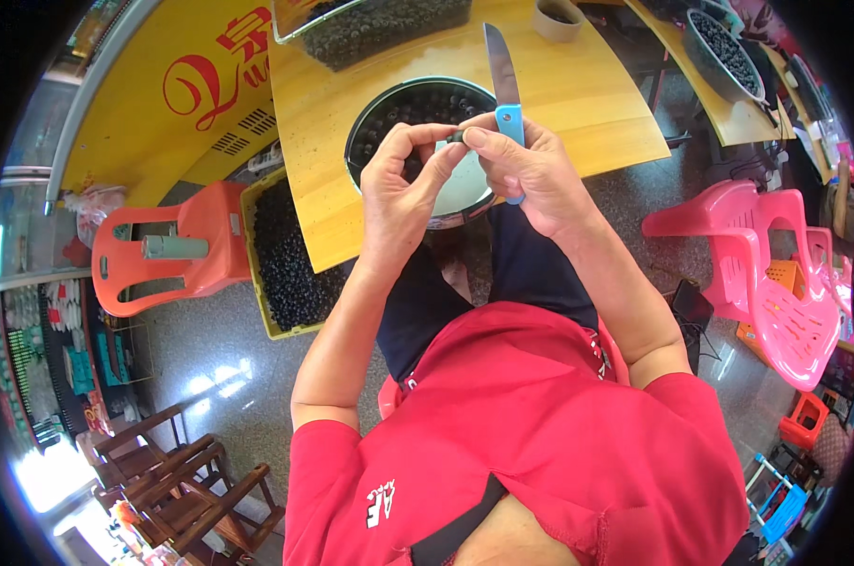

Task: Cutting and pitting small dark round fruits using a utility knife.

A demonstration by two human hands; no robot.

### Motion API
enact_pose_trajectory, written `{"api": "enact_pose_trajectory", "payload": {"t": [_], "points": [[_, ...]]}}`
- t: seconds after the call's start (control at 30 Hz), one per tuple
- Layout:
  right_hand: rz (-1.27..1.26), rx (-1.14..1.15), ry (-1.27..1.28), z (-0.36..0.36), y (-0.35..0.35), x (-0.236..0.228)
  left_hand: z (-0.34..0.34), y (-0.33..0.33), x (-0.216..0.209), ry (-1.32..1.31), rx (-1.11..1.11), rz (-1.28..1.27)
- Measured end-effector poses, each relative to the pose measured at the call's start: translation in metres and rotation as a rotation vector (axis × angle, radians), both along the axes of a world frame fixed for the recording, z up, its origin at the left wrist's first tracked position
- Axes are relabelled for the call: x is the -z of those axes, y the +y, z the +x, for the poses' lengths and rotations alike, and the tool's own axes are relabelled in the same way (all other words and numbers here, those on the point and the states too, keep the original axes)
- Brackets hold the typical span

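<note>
Over a round pot at the near edge of the wooden table, my two hands meet fingertip to fingertip. My left hand pinches a small dark round piece between thumb and fingers; its exact kind is too small to tell. The right thumb and fingertip touch the same piece. My right hand also grips the blue handle of a knife, its blade pointing up and away from me. Many similar dark round pieces lie inside the pot, partly hidden by my hands.
A clear tub of dark pieces and a tape roll stand on the table. Left are a yellow crate of dark pieces and an orange chair. Pink chairs and a filled basin are right.
</note>
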State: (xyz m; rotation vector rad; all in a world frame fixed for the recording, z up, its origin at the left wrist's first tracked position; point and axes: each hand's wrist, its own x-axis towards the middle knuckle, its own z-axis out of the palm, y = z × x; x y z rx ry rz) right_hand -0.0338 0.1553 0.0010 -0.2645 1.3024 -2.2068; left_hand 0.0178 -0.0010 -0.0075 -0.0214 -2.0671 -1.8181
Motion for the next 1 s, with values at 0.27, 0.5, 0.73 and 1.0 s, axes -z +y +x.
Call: {"api": "enact_pose_trajectory", "payload": {"t": [0.27, 0.5, 0.73, 1.0], "points": [[0.046, 0.034, 0.096, -0.002, 0.0, -0.002, 0.004, -0.002, -0.002, -0.018, 0.08, 0.076], [0.094, 0.01, 0.191, -0.003, 0.005, -0.009, 0.004, -0.004, -0.004, -0.129, 0.103, 0.069], [0.285, 0.151, 0.565, -0.005, 0.003, 0.003, 0.004, -0.003, -0.002, -0.134, 0.136, 0.402], [0.669, 0.319, 1.266, 0.002, 0.006, -0.001, 0.005, -0.003, 0.001, -0.113, 0.147, 0.451]]}}
